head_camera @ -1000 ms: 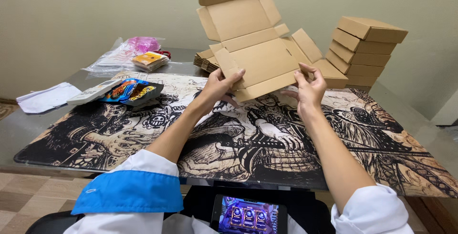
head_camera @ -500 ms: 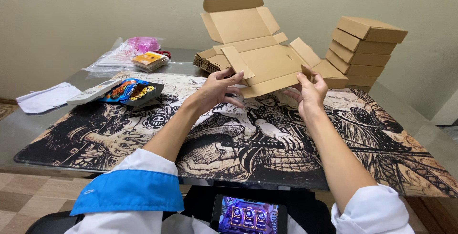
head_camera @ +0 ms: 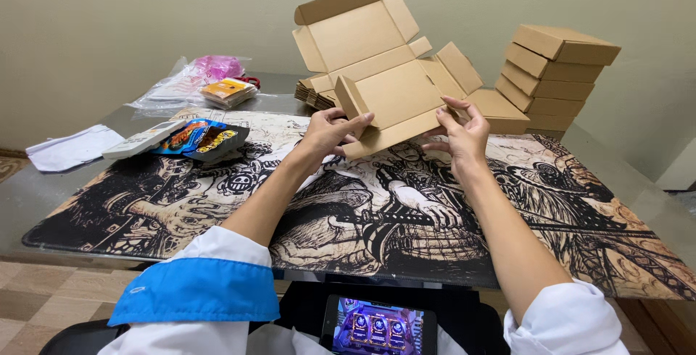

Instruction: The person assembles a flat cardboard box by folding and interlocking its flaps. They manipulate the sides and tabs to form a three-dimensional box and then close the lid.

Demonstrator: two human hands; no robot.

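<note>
I hold a half-folded brown cardboard mailer box [head_camera: 391, 87] above the table, its lid flap standing open and tilted away from me. My left hand [head_camera: 330, 129] grips the box's near left corner, where a side flap stands upright. At the near right edge my right hand [head_camera: 460, 134] pinches the front wall, fingers spread around it. The box hangs over a large black-and-cream illustrated desk mat [head_camera: 217, 203].
A stack of several closed cardboard boxes [head_camera: 554, 72] stands at the back right, with flat unfolded blanks [head_camera: 315, 94] behind the held box. Snack packets [head_camera: 203, 138], a white remote [head_camera: 141, 140], plastic bags [head_camera: 196, 80] and white paper [head_camera: 69, 148] lie left. A phone [head_camera: 377, 326] rests on my lap.
The box has tilted and dropped slightly toward the mat. The left side flap has come upright, and both hands have shifted along its near edge.
</note>
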